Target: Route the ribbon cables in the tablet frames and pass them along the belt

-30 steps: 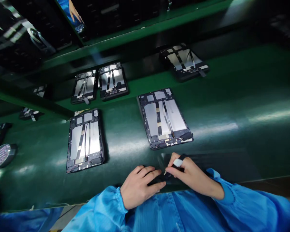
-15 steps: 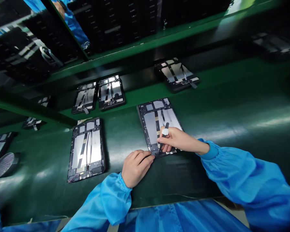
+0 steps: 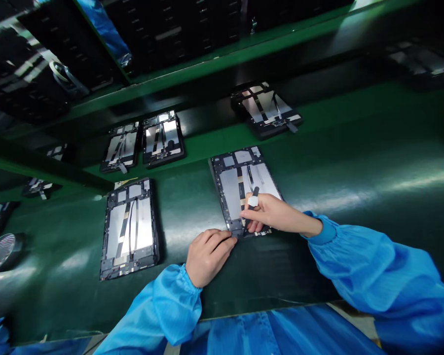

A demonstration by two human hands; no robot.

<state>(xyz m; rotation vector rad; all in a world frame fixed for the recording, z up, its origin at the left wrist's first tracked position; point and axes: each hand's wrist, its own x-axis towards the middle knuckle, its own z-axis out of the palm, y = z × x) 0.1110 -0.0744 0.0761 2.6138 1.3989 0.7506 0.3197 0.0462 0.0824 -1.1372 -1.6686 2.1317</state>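
An opened tablet (image 3: 227, 180) lies on the green bench in front of me, its silver inner plate, dark ribbon cable and small boards exposed. My left hand (image 3: 209, 256) is closed, its fingertips pressed on the tablet's near left corner. My right hand (image 3: 268, 212) is shut on a dark stick-shaped tool (image 3: 256, 191), which stands slanted over the lower part of the tablet. A white patch shows at the tool beside my fingers; I cannot tell what it is. The tool's lower tip is hard to make out among the dark parts.
Another opened tablet (image 3: 129, 227) lies to the left. Farther back are a pair of tablets (image 3: 163, 138) side by side and one more (image 3: 264, 109). A green post (image 3: 48, 165) slants in from the left. A round metal-rimmed object (image 3: 2, 254) stands at the far left.
The view has shifted slightly, so the tablets at the left and back appear a little farther left. Both hands hold nearly the same position on the tablet.
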